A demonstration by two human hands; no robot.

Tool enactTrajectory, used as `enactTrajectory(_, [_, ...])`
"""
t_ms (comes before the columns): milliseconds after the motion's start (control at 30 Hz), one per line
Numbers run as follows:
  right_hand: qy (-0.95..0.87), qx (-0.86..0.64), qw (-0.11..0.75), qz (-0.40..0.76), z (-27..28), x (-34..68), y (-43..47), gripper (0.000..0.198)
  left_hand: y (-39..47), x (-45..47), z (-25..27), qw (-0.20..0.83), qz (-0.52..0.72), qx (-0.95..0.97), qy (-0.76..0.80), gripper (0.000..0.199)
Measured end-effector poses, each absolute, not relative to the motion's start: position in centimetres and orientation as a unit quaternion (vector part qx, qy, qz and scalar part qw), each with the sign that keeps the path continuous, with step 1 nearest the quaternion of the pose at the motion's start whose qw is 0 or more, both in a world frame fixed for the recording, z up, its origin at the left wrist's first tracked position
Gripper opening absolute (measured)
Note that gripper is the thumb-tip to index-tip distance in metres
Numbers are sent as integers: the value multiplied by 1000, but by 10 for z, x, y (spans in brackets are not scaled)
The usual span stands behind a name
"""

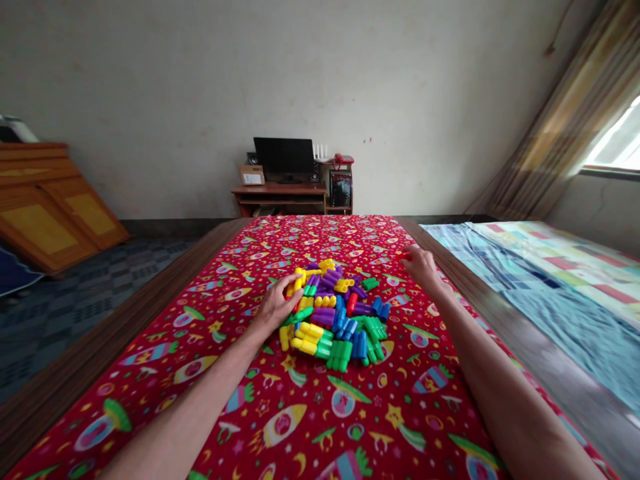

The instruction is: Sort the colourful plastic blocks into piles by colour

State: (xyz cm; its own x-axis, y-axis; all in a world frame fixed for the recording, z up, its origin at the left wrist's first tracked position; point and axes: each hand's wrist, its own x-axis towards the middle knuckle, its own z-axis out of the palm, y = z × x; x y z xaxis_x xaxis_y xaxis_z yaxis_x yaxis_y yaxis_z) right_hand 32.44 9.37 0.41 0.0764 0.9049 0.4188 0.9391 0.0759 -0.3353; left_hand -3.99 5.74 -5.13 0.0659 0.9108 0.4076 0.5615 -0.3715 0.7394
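Observation:
A heap of plastic building blocks (325, 317) in yellow, green, blue, purple and red lies on the red patterned cloth (280, 427). My left hand (277, 303) rests at the heap's left side, thumb and fingers apart, its fingertips against a yellow block (299, 283). Away from the heap, over the cloth's right part, is my right hand (421, 265). Its fingers are pinched together, and a small bright red bit shows at the tips; too little of it is visible to name. Joined yellow and green blocks (313, 339) sit at the heap's front.
Dark wood table edges (210, 243) show beside the cloth. Beyond the table stands a desk (280, 191) with a monitor (284, 157), a cardboard box (251, 175) and a red telephone (344, 159). A bed (545, 280) is at right, a wooden cabinet (55, 207) at left.

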Motion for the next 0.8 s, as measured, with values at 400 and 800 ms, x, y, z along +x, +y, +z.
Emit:
enactTrajectory(400, [-798, -570, 198, 10, 41, 273, 66, 30, 60, -36, -53, 302, 527, 618, 499, 51])
enactTrajectory(800, [-879, -475, -4, 30, 38, 213, 25, 35, 48, -38, -40, 393, 609, 489, 485, 72])
